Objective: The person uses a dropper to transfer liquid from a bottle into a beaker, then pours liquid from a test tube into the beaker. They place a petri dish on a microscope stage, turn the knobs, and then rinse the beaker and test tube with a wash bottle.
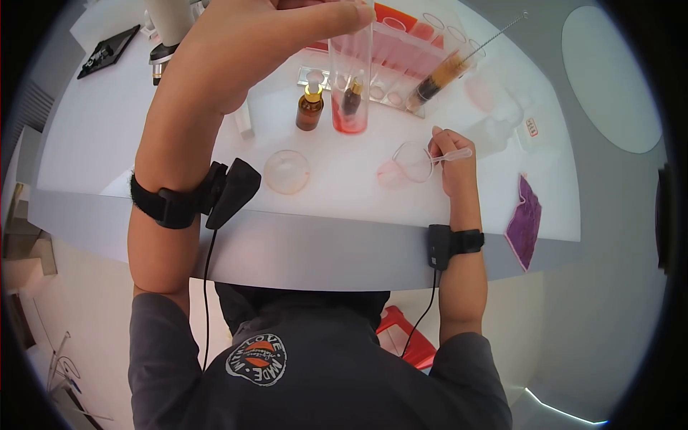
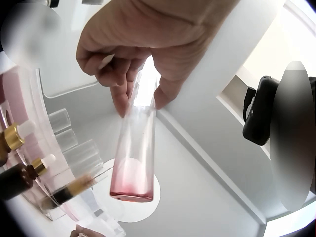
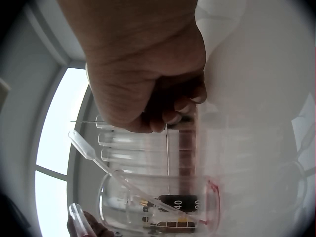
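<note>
Pinching the glass tube [image 1: 345, 72] near its top, the left hand [image 1: 254, 54] holds it, in the head view, with its red-stained base toward the person; the beaker [image 1: 401, 173] stands to the tube's right and nearer the body, right beside the right hand [image 1: 454, 149]. In the left wrist view, thumb and fingers grip opposite sides, the long axis running down from them (whether the base touches the table [image 1: 337, 197] I cannot tell). In the right wrist view, the right hand's fingers curl loosely, apparently around nothing; a dropper [image 3: 117, 174] leans inside the beaker.
</note>
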{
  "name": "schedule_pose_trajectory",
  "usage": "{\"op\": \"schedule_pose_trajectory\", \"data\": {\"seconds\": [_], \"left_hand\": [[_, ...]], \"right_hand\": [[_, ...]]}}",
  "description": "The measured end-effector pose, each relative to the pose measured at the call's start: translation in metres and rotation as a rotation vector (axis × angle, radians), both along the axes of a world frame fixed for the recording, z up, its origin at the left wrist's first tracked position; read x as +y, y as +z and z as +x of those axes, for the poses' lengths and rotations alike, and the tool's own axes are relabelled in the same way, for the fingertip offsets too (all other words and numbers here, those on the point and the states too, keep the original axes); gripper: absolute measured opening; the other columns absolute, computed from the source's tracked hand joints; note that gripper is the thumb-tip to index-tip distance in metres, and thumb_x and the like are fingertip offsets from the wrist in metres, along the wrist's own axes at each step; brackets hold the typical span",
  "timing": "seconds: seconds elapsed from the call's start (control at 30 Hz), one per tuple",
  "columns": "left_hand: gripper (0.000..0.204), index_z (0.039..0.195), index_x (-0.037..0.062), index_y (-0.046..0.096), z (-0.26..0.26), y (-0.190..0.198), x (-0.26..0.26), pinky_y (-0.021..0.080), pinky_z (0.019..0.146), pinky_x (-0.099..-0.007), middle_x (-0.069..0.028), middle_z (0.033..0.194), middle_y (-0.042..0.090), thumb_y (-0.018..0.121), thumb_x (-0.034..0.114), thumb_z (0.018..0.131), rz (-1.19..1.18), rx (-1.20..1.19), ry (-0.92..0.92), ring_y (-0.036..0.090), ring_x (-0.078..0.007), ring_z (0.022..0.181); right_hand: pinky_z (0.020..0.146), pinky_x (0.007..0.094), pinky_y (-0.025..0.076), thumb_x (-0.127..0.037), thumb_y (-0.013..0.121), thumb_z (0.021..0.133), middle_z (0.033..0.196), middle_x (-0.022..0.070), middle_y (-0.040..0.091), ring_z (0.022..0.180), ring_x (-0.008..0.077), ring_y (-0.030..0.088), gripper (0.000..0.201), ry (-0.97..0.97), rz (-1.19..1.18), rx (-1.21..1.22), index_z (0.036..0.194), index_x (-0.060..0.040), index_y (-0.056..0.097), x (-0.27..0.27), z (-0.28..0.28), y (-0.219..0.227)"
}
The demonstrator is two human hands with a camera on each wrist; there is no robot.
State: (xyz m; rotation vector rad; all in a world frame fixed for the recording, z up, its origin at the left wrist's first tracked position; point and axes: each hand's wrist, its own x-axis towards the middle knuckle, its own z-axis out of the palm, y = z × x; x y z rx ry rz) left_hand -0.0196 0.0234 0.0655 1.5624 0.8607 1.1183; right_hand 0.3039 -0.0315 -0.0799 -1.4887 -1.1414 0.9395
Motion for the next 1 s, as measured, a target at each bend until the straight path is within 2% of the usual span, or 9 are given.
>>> {"op": "schedule_pose_trajectory", "data": {"seconds": [0.27, 0.43, 0.5, 0.53, 0.57, 0.63, 0.77, 0.87, 1.0], "left_hand": [[0.029, 0.104, -0.0057, 0.068, -0.003, 0.004, -0.001, 0.053, 0.077, -0.0219, -0.0116, 0.093, 0.073, 0.073, 0.018, 0.089, -0.004, 0.004, -0.024, 0.068, -0.0156, 0.081], [0.030, 0.104, -0.0053, 0.068, -0.002, 0.007, 0.001, 0.053, 0.077, -0.0233, -0.0110, 0.092, 0.073, 0.073, 0.020, 0.088, -0.016, -0.059, -0.037, 0.068, -0.0156, 0.081], [0.030, 0.104, -0.0053, 0.068, 0.014, 0.019, -0.026, 0.053, 0.076, -0.0229, -0.0104, 0.091, 0.072, 0.074, 0.020, 0.088, 0.110, 0.119, 0.212, 0.068, -0.0149, 0.081], [0.031, 0.105, -0.0055, 0.068, 0.014, 0.019, -0.027, 0.053, 0.076, -0.0228, -0.0102, 0.091, 0.072, 0.074, 0.020, 0.088, 0.112, 0.118, 0.226, 0.068, -0.0145, 0.081], [0.031, 0.105, -0.0056, 0.068, 0.014, 0.019, -0.028, 0.053, 0.075, -0.0226, -0.0099, 0.091, 0.072, 0.074, 0.020, 0.087, 0.114, 0.117, 0.240, 0.067, -0.0142, 0.080], [0.033, 0.106, -0.0060, 0.068, -0.005, 0.006, -0.007, 0.053, 0.074, -0.0222, -0.0095, 0.090, 0.072, 0.075, 0.020, 0.087, -0.009, -0.048, 0.056, 0.067, -0.0135, 0.080], [0.032, 0.106, -0.0064, 0.068, -0.003, 0.001, -0.010, 0.053, 0.072, -0.0217, -0.0093, 0.089, 0.072, 0.075, 0.018, 0.086, 0.099, -0.004, 0.056, 0.067, -0.0125, 0.078], [0.032, 0.107, -0.0065, 0.068, 0.002, 0.009, -0.015, 0.053, 0.072, -0.0214, -0.0094, 0.089, 0.072, 0.075, 0.017, 0.086, 0.036, 0.036, 0.106, 0.067, -0.0126, 0.078], [0.032, 0.107, -0.0067, 0.068, 0.003, 0.009, -0.014, 0.054, 0.075, -0.0213, -0.0099, 0.089, 0.072, 0.075, 0.017, 0.086, 0.053, -0.025, 0.062, 0.068, -0.0133, 0.080]], "right_hand": [[0.055, 0.0248, 0.034, -0.019, 0.063, 0.095, 0.061, 0.0014, 0.053, 0.057, 0.0089, 0.044, 0.036, 0.017, 0.091, 0.060, 0.063, -0.0032, 0.058, -0.003, 0.003, 0.007], [0.058, 0.0246, 0.037, -0.014, 0.061, 0.095, 0.068, 0.0027, 0.056, 0.062, 0.0095, 0.047, 0.024, 0.053, 0.241, 0.174, 0.074, -0.0010, 0.061, -0.012, 0.006, 0.022], [0.064, 0.0248, 0.039, -0.010, 0.061, 0.092, 0.078, 0.0031, 0.058, 0.069, 0.0103, 0.050, 0.013, 0.107, 0.275, 0.152, 0.086, 0.0006, 0.063, -0.015, 0.008, 0.026], [0.068, 0.0250, 0.041, -0.008, 0.062, 0.089, 0.084, 0.0031, 0.059, 0.074, 0.0107, 0.052, 0.011, 0.149, 0.279, 0.114, 0.094, 0.0015, 0.064, -0.018, 0.008, 0.030], [0.072, 0.0252, 0.042, -0.006, 0.062, 0.087, 0.090, 0.0032, 0.059, 0.079, 0.0112, 0.053, 0.017, 0.189, 0.281, 0.072, 0.101, 0.0023, 0.064, -0.020, 0.009, 0.033], [0.080, 0.0264, 0.042, -0.005, 0.062, 0.082, 0.099, 0.0031, 0.058, 0.089, 0.0122, 0.053, 0.035, 0.333, 0.206, -0.021, 0.116, 0.0028, 0.060, -0.026, 0.008, 0.042], [0.088, 0.0286, 0.043, -0.004, 0.062, 0.075, 0.108, 0.0027, 0.057, 0.099, 0.0136, 0.052, 0.059, 0.497, 0.062, -0.139, 0.133, -0.0003, 0.054, -0.030, 0.016, 0.044], [0.090, 0.0295, 0.042, -0.005, 0.069, 0.074, 0.108, 0.0022, 0.058, 0.100, 0.0149, 0.052, 0.061, 0.569, -0.013, -0.308, 0.133, -0.0034, 0.055, -0.034, 0.007, 0.052], [0.088, 0.0296, 0.043, -0.012, 0.081, 0.071, 0.108, 0.0009, 0.058, 0.097, 0.0152, 0.052, 0.065, 0.646, 0.005, -0.338, 0.132, -0.0062, 0.057, -0.032, -0.001, 0.039]]}}
